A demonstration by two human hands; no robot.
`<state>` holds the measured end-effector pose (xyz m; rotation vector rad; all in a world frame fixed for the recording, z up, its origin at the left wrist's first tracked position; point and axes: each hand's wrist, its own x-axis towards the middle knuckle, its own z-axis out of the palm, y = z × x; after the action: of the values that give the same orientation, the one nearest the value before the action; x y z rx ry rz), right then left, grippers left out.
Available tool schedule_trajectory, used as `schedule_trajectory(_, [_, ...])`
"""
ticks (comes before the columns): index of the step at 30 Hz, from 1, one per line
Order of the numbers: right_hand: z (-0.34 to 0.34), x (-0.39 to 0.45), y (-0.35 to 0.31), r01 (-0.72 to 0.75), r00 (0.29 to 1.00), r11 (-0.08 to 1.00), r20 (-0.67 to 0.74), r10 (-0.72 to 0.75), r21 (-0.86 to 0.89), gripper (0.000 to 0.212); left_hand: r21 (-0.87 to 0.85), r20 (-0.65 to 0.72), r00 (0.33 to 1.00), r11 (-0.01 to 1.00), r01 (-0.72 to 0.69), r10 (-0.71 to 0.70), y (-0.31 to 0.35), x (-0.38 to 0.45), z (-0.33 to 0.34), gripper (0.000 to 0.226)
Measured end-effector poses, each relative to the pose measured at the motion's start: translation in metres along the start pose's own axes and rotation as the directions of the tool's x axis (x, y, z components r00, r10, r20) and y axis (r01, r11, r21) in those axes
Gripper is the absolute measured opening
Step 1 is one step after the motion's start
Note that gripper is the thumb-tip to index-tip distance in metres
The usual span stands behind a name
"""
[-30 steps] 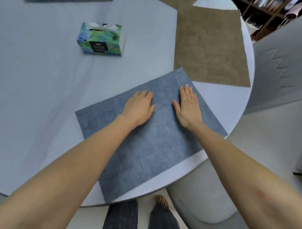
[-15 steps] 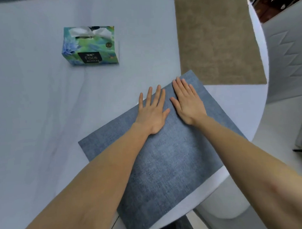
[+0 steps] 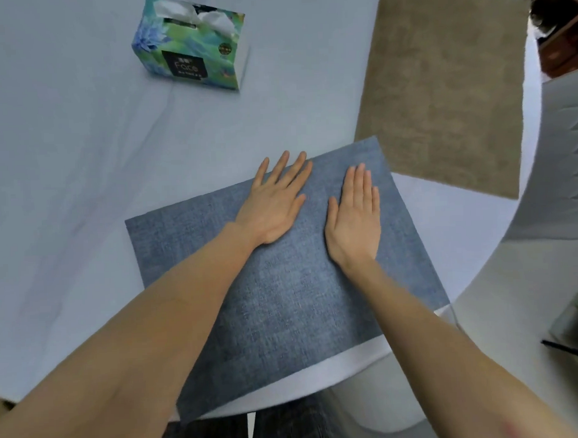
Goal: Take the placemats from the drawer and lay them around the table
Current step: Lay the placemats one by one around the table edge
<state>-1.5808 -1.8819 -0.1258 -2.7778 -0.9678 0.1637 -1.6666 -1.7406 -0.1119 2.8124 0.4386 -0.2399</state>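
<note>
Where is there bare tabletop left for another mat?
Bare table stretches left of the blue placemat and below the tissue box. Right side is crowded: the tan placemat nearly meets the blue one's corner, where both the left hand and right hand press flat.

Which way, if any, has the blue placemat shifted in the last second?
No. The blue placemat has not visibly shifted: its far corner still sits at the nearest corner of the brown placemat. Only the camera view changed.
</note>
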Motion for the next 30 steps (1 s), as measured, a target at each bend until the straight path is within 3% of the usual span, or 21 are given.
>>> schedule_trajectory(2, [0.002,-0.003,0.003,0.015,1.0,1.0,0.002,-0.015,-0.006,0.058,-0.004,-0.07,0.997,0.999,-0.043,0.042,0.0,-0.005,0.002,0.053])
schedule_trajectory(5, [0.002,-0.001,0.003,0.009,1.0,1.0,-0.002,-0.009,-0.013,0.058,0.043,-0.038,0.989,0.99,-0.138,0.14,0.001,-0.004,0.005,0.053])
schedule_trajectory(7, [0.002,-0.001,0.004,0.012,1.0,1.0,0.009,-0.012,-0.028,0.058,0.102,-0.022,0.992,0.987,-0.125,0.128,-0.001,-0.007,0.005,0.056])
schedule_trajectory(12, [0.0,-0.003,0.002,0.013,1.0,0.999,0.016,-0.013,-0.046,0.059,0.078,-0.055,0.992,0.99,0.115,-0.111,-0.02,-0.047,0.009,0.06])
schedule_trajectory(17, [-0.006,-0.008,-0.014,-0.08,0.996,0.992,0.032,0.083,-0.095,0.06,0.016,-0.094,0.935,0.939,0.344,-0.341,-0.049,-0.1,0.012,0.062])
schedule_trajectory(18, [-0.008,-0.014,-0.028,-0.054,0.998,0.996,0.036,0.056,-0.072,0.06,0.006,-0.098,0.932,0.936,0.352,-0.35,-0.052,-0.106,0.012,0.062])
schedule_trajectory(22, [0.006,-0.079,-0.1,0.289,0.947,0.948,0.107,-0.303,0.132,0.059,-0.032,-0.121,0.939,0.947,0.321,-0.322,-0.057,-0.111,0.009,0.06])
schedule_trajectory(26, [0.026,-0.115,-0.116,0.286,0.953,0.958,0.113,-0.281,-0.031,0.059,-0.014,-0.117,0.94,0.947,0.32,-0.32,-0.076,-0.138,0.013,0.063])
schedule_trajectory(30, [0.027,-0.115,-0.115,0.278,0.957,0.957,0.105,-0.269,-0.079,0.059,-0.072,-0.153,0.879,0.892,0.446,-0.452,-0.099,-0.185,0.021,0.068])
